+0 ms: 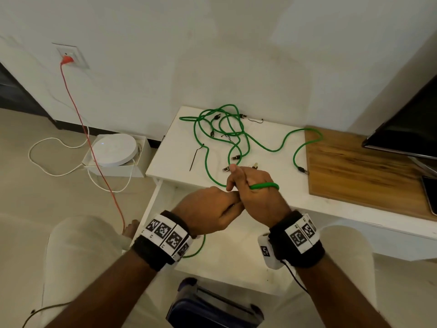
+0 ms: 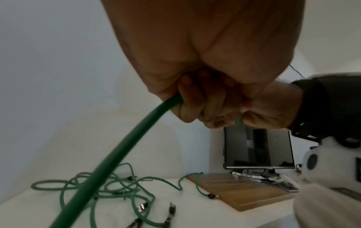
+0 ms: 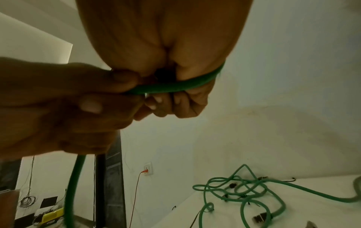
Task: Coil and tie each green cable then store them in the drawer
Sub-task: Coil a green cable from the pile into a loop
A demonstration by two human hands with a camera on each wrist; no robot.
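Head view: at frame centre the left hand (image 1: 210, 209) and right hand (image 1: 257, 197) meet above the white desk (image 1: 272, 197), a green cable (image 1: 264, 185) looped over the right hand. More green cables (image 1: 224, 129) tangle at upper centre.

Left wrist view: fingers (image 2: 190, 101) curl round the cable (it runs to lower left).

Right wrist view: fingers (image 3: 181, 104) close on the cable loop.
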